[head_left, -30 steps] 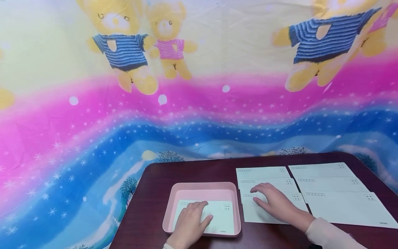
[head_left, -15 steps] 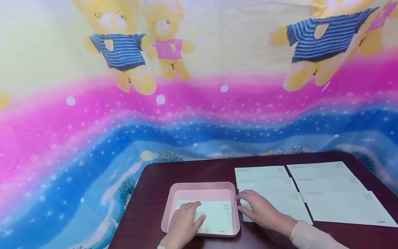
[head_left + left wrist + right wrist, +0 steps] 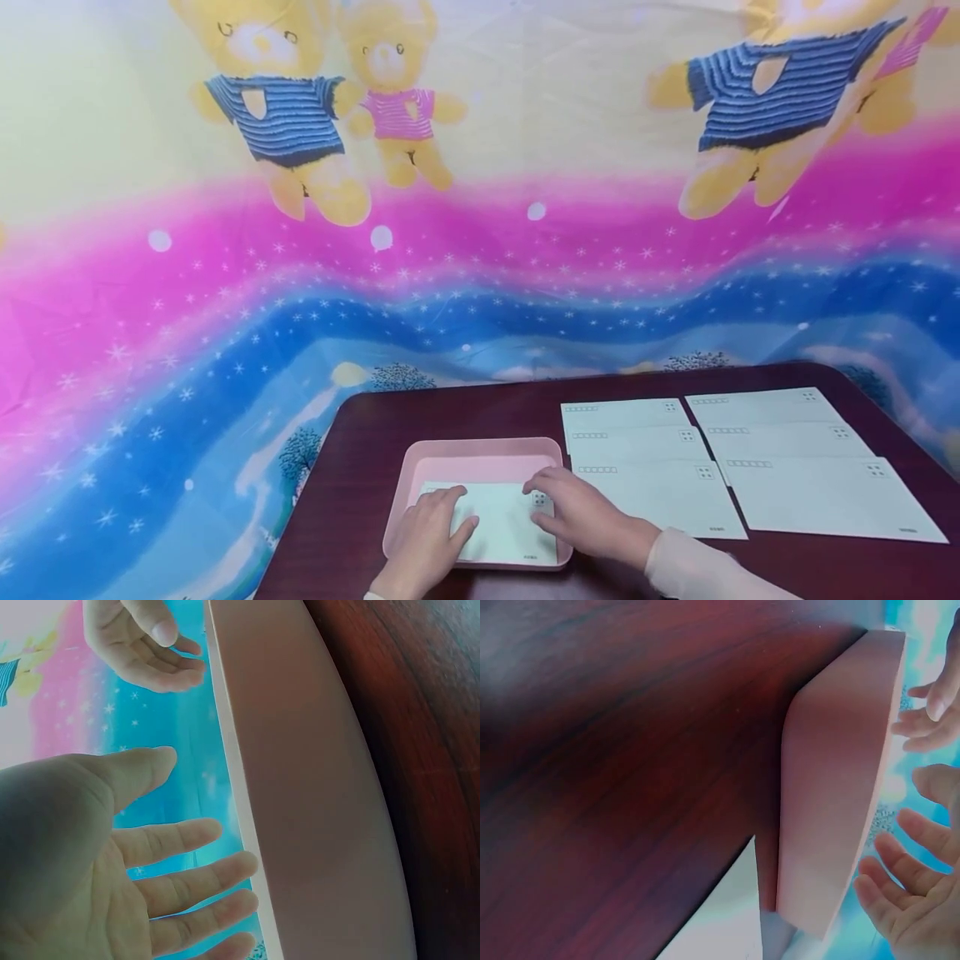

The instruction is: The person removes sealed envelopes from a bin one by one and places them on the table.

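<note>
A pink tray (image 3: 480,447) stands on the table with a white envelope (image 3: 498,529) lying in it. Over the tray's left side is my left hand (image 3: 429,529), its fingers spread and loosely bent. My right hand (image 3: 588,512) hangs over the right rim, near the envelope's stamp box. From the left wrist view, the left hand (image 3: 112,885) appears above the tray wall (image 3: 300,765) with nothing in its grasp. Relaxed, separate fingers of the right hand (image 3: 919,900) show beyond the tray rim in the right wrist view. Whether any fingertip touches the envelope cannot be told.
Right of the tray, white envelopes lie in two overlapping columns, a nearer one (image 3: 652,500) and a farther-right one (image 3: 832,500). They rest on a dark reddish-brown table (image 3: 450,417). Behind it hangs a colourful bear-print cloth (image 3: 480,275).
My right hand has moved left from above the envelope column to over the tray's right side. The left hand has stayed over the tray. The whole scene has shifted slightly left.
</note>
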A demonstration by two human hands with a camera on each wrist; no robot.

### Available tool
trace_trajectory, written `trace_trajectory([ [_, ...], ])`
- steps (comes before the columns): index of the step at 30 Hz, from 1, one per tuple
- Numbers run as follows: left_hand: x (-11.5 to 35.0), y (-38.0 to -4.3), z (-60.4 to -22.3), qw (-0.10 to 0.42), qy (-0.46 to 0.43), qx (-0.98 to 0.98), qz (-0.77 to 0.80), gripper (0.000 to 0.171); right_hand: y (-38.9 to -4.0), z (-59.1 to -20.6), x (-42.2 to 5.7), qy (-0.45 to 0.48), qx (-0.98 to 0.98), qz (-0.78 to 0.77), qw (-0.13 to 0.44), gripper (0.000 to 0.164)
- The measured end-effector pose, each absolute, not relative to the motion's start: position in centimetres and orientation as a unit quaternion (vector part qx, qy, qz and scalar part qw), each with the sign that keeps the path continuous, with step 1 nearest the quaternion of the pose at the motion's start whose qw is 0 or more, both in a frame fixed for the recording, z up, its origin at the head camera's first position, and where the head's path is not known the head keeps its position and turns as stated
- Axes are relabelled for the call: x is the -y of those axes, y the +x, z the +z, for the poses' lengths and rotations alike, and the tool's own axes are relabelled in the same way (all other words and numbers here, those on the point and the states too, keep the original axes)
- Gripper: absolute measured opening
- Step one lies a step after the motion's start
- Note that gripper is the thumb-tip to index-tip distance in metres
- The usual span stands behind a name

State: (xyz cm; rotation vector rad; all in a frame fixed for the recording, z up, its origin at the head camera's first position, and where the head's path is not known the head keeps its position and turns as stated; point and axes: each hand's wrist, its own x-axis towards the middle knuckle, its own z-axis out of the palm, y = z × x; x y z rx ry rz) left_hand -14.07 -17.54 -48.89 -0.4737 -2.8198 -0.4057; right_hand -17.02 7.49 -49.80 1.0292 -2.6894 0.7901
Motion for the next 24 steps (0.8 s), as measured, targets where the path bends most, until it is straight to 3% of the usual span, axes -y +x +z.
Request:
trace_trajectory([
  [7, 18.2, -14.1, -49.1, 0.129, -0.156, 0.971, -0.126, 0.042, -17.5, -50.4, -6.0, 0.339, 0.907, 0.250, 0.023, 0.037],
  [17, 18.7, -14.3, -49.5, 0.133, -0.153, 0.971, -0.125, 0.041, -17.4, -50.5, -4.9, 0.338, 0.920, 0.197, -0.021, 0.064],
  [24, 19.0, -14.5, -49.5, 0.132, -0.151, 0.971, -0.131, 0.041, -18.0, -51.0, -4.3, 0.339, 0.928, 0.156, -0.008, 0.077],
])
